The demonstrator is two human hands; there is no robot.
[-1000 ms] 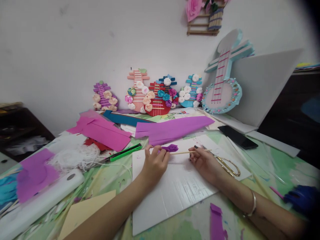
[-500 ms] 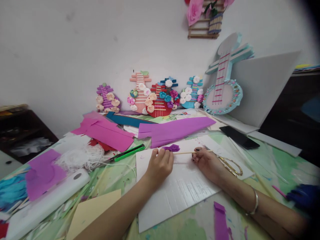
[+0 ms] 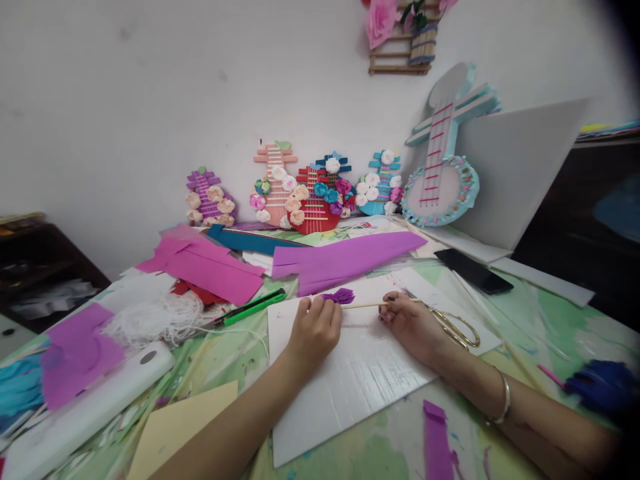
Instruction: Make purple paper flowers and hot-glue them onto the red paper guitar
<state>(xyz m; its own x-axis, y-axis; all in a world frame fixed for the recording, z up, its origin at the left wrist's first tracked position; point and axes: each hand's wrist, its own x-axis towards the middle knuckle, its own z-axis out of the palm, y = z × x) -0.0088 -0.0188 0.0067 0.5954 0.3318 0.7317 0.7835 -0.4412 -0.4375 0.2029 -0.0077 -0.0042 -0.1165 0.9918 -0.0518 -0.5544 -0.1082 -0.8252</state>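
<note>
My left hand (image 3: pixel 316 328) is closed, its fingers curled near one end of a thin wooden stick (image 3: pixel 361 305). A small pleated purple paper piece (image 3: pixel 341 295) shows just beyond those fingers, and what exactly they pinch is partly hidden. My right hand (image 3: pixel 407 327) pinches the other end of the stick between thumb and fingers. Both hands are over a white board (image 3: pixel 345 400) on the table. Gold-handled scissors (image 3: pixel 457 328) lie beside my right hand, their blades partly covered by it.
A green cutter (image 3: pixel 255 307), tangled white string (image 3: pixel 155 310) and pink paper (image 3: pixel 210 263) lie on the left. Purple paper (image 3: pixel 345 260) is beyond the board. A black phone (image 3: pixel 473 271) lies right. Flower-decorated paper instruments (image 3: pixel 320 213) line the wall.
The whole view has shifted slightly, so things appear a little further left. Both hands keep nearly the same pose around the stick and purple paper.
</note>
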